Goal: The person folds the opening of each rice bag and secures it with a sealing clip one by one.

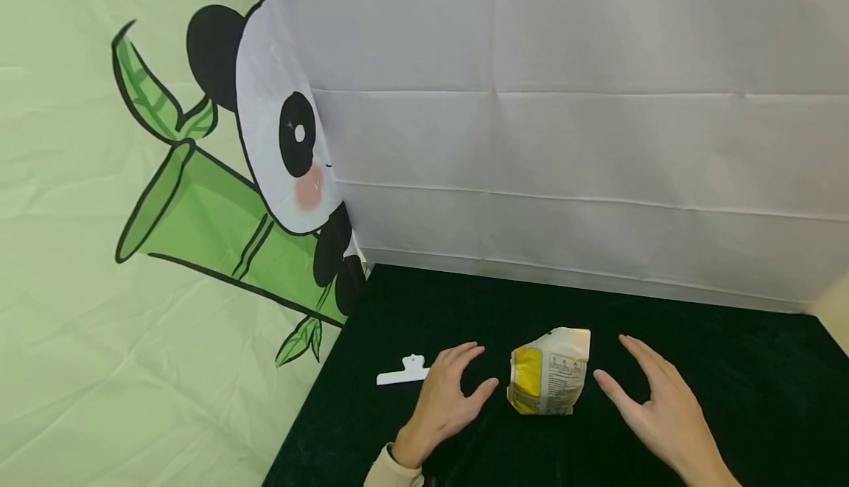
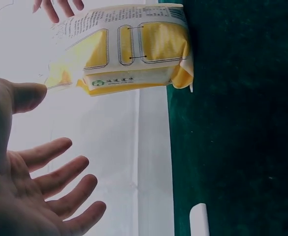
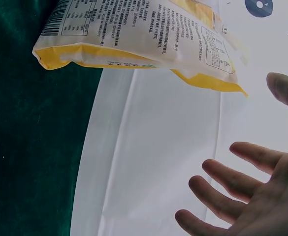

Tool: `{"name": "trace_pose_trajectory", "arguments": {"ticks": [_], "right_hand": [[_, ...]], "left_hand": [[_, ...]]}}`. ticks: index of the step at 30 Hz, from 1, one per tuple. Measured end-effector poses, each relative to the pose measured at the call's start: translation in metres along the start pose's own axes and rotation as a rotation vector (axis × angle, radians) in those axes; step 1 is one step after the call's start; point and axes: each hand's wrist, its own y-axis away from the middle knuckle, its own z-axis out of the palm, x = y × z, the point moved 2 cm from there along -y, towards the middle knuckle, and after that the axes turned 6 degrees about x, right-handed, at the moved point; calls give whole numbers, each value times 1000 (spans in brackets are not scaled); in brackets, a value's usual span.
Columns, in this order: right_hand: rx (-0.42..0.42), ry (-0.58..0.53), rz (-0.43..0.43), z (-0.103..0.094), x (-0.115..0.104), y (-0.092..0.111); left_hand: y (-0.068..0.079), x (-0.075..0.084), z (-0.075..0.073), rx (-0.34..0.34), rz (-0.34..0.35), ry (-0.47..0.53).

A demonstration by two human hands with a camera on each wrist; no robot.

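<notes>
One bag [image 1: 550,373] stands on the dark green table [image 1: 749,391], and two hands flank it, one on either side, neither touching it. To the bag's left, the left hand [image 1: 451,398] has its fingers spread, thumb apart, holding nothing; to its right, the right hand [image 1: 666,410] is likewise spread, thumb and fingers apart. One white clip [image 1: 401,371], a long flat bar with a small knobbed tab, lies farther left of the bag, beyond the left hand, which is between the two and hides one end of the bar. One beige sleeve [image 1: 393,468] shows at the left wrist.

The bag is crinkled, soft-looking packaging, white and yellow with small dark print, boxy below and slanting at the top. The table's covering looks like napped cloth. Behind the bag hangs a white sheet [image 1: 597,118] with straight fold creases; well to its left is a wrinkled pale green backdrop [image 1: 60,310] bearing one panda [image 1: 278,126] and a thick bamboo stalk [image 1: 205,214].
</notes>
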Motion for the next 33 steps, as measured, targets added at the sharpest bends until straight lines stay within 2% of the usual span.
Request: {"name": "trace_pose_trajectory", "arguments": {"ticks": [10, 33], "right_hand": [[-28, -13, 17, 4, -3, 0], [60, -33, -75, 3, -17, -7]], "left_hand": [[-7, 10, 4, 14, 33, 0], [-12, 17, 11, 15, 37, 37]]}}
